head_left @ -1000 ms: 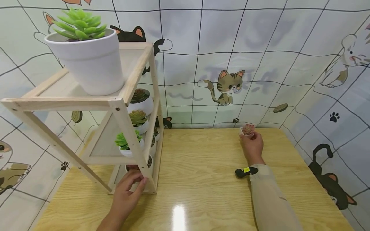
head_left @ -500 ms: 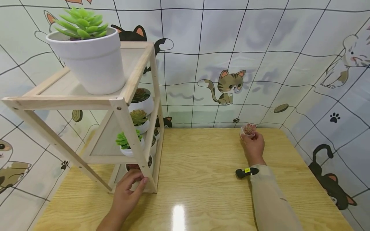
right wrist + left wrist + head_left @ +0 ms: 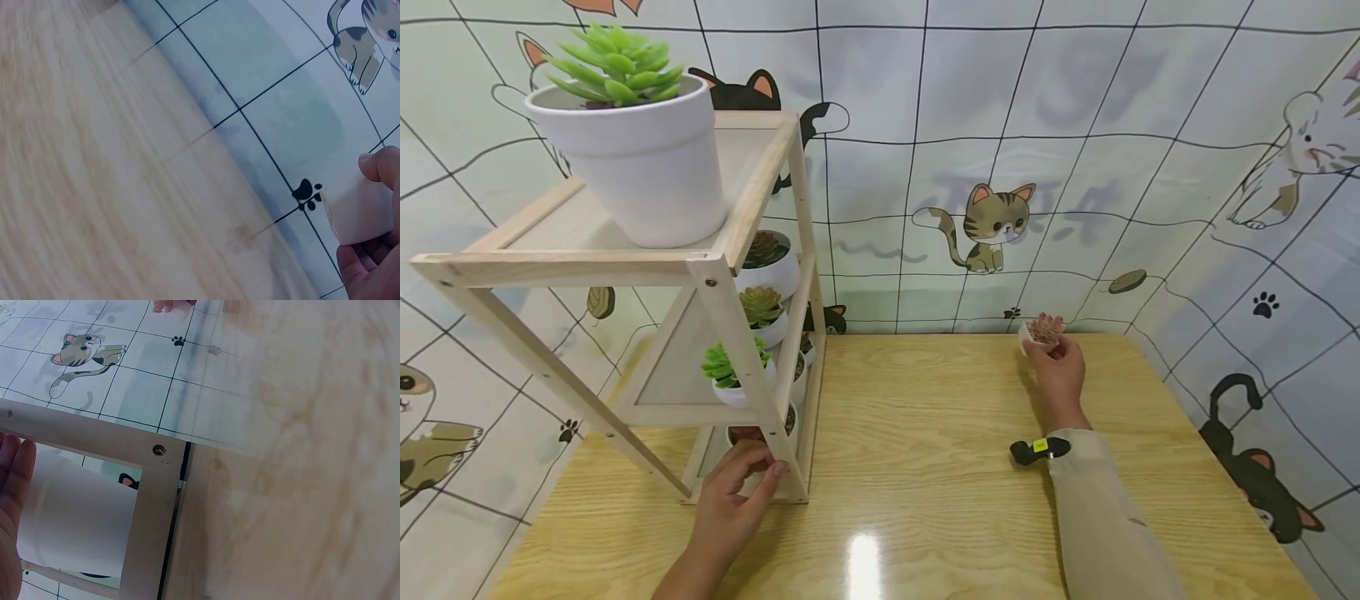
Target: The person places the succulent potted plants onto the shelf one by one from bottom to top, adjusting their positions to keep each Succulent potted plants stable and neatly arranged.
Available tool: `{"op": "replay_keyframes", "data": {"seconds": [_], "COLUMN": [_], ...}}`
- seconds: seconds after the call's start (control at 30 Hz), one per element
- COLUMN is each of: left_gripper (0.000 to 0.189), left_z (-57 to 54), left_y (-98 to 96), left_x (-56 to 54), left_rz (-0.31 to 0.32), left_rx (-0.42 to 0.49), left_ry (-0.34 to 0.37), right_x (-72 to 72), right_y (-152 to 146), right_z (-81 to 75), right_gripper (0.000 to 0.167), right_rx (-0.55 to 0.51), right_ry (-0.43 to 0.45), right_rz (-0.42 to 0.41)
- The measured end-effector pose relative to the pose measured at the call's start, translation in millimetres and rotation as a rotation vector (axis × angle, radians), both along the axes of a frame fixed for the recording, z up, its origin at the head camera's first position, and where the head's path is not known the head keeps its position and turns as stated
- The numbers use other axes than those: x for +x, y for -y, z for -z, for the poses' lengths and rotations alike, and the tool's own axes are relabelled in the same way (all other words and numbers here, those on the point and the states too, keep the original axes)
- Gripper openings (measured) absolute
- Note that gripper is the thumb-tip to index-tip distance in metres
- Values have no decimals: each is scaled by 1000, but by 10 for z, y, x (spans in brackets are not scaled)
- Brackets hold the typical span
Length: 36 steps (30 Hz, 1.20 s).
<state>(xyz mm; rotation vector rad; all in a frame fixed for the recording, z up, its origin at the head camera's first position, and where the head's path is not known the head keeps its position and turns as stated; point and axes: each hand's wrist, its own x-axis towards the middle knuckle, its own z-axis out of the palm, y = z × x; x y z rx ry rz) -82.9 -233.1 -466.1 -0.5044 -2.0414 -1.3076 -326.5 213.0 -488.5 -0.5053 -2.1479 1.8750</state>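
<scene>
My right hand pinches a small white pot with a pinkish succulent near the table's back edge, thumb on one side and fingers on the other. In the right wrist view the white pot shows tilted between thumb and fingertips. On the left, my left hand has its thumb and curved fingers at the lower front post of a wooden shelf. Just behind those fingers sits a potted reddish plant on the bottom tier, partly hidden. The left wrist view shows a white pot beside the left fingers.
A large white pot with a green succulent stands on the shelf's top. Several smaller potted succulents, including a bright green one, line the lower tiers. A cat-print wall covering borders the wooden table behind and at the sides.
My right hand has raised the pinkish succulent's pot slightly, and the pot leans a little more. The left hand stays at the shelf post.
</scene>
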Motion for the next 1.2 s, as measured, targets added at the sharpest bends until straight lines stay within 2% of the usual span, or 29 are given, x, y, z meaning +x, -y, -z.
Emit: {"op": "replay_keyframes", "data": {"seconds": [0.13,0.3,0.4,0.6,0.77,0.97,1.2], "left_gripper": [21,31,32,35,27,26,32], "left_z": [-4,-23,-33,-21,-18,-19,6], "left_y": [3,9,9,-1,-6,21,10], "left_x": [2,21,19,19,24,23,22], "left_rz": [2,-7,-6,3,3,2,18], "left_rx": [-5,-17,-20,-7,1,-1,-9], "left_ry": [10,18,5,29,30,15,18], "right_x": [9,33,44,64,101,100,265], "right_y": [38,98,132,198,257,360,434], "right_z": [-58,-119,-171,-297,-376,-491,-635], "right_gripper": [68,70,69,64,64,66,66], "right_rx": [31,16,0,-2,-2,33,73], "right_ry": [-43,-83,-96,-131,-156,-144,-112], "right_rz": [-7,-47,-67,-83,-101,-126,-165]}}
